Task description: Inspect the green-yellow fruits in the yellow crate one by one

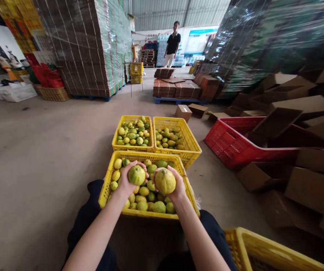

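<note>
Grey floor — crates (fruit inside) — wrapped stacks.

Cardboard boxes lie around a red crate toward the floor's right edge; farther back, bundled cardboard sits on a blue pallet.

head-worn view, facing forward and down, hands close below
</note>
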A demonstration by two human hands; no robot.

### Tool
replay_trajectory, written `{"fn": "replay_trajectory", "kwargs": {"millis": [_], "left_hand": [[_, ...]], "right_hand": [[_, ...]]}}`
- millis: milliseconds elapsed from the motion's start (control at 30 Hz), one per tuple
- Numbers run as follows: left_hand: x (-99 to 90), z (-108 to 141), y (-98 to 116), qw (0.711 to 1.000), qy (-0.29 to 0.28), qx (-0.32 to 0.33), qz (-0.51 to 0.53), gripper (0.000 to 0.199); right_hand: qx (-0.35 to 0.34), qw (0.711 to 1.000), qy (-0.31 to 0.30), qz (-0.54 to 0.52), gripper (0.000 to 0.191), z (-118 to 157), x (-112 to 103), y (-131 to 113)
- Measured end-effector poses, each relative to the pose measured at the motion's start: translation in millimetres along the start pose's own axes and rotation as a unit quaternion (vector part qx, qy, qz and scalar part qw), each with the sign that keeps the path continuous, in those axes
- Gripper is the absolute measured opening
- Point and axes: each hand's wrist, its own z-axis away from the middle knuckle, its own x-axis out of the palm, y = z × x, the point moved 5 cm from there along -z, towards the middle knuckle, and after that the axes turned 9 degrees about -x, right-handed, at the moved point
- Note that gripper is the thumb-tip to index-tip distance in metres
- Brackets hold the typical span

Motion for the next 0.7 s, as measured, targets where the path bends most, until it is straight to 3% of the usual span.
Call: {"fn": "replay_trajectory", "kwargs": {"millis": [200,500,700], "left_hand": [[2.5,0.4,-2.5,0.999,-0.003,-0.013,-0.051,0.03],[-3.3,-7.2,-2.7,0.989,0.028,-0.053,0.132,0.034],[-7.4,-16.9,-11.0,0.986,0.038,-0.076,0.144,0.043]], "right_hand": [[0.001,1.0,-0.016,0.023,0.033,-0.7,2.4,5.6],[-0.002,0.988,0.109,-0.112,0.03,-3.6,-5.9,2.2],[0.016,0.986,0.094,-0.138,0.037,-10.9,-7.9,8.8]]}}
